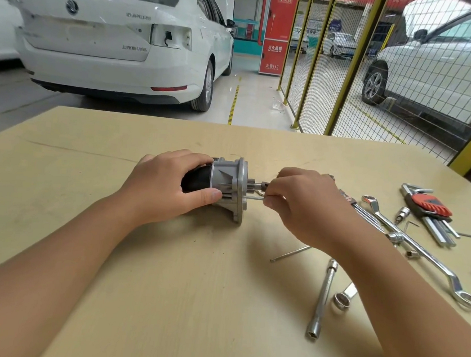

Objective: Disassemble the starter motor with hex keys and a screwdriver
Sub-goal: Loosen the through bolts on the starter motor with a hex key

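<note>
The starter motor [228, 183] lies on its side in the middle of the table [166, 298], black body to the left, grey flange and pinion to the right. My left hand [167, 188] grips the black body, thumb against the grey housing. My right hand [299, 204] pinches a thin hex key [252, 198] whose straight end runs into the flange face just below the pinion. The key's bend sits at my fingertips.
Right of my hand lie a hex key set in a red holder [431, 209], a long ring spanner [417, 250], a socket extension [322, 299], a second spanner's ring end [341, 299], loose sockets and a thin rod [290, 253]. Cars and a yellow mesh fence stand beyond the table.
</note>
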Demonstrator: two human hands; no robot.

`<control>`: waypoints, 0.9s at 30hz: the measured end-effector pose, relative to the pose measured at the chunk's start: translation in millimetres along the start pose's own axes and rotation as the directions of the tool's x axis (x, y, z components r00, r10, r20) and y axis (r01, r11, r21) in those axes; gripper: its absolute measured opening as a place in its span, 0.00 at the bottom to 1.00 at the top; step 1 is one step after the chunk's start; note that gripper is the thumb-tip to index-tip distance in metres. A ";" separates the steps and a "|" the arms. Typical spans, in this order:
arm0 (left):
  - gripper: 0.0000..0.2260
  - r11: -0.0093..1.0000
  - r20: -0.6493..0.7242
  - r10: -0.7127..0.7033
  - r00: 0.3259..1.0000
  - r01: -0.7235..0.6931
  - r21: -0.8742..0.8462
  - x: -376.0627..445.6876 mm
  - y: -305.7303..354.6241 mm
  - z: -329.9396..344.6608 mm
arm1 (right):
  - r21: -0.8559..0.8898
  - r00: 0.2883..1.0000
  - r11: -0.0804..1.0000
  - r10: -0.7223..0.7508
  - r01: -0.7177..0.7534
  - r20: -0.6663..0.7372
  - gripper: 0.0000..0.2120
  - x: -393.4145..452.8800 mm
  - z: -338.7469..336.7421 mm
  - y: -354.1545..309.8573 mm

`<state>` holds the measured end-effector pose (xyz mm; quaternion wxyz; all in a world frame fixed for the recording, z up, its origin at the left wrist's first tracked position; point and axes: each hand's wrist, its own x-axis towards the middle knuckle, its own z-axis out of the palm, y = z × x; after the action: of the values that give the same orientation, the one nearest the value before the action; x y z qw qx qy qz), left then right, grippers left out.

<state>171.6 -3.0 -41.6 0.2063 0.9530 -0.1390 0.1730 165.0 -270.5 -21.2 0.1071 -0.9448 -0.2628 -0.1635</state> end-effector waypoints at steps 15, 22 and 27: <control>0.32 1.000 -0.002 0.008 1.000 -0.008 0.011 -0.3 -1.2 0.5 | 0.054 0.999 0.997 0.053 -0.053 -0.004 0.05 -1.7 -3.3 -6.7; 0.32 1.000 -0.006 0.011 1.000 -0.011 0.008 -0.2 -0.8 0.4 | 0.053 0.998 0.999 -0.004 0.001 0.069 0.08 -1.9 -4.8 -9.0; 0.33 1.000 -0.002 0.008 1.000 -0.008 0.013 0.0 -0.1 0.0 | -0.021 0.997 1.000 0.014 -0.013 0.078 0.10 -2.8 -0.7 -10.1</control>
<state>171.6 -2.9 -41.6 0.1996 0.9536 -0.1413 0.1757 157.1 -263.5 -20.4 0.0883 -0.9533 -0.2587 -0.1284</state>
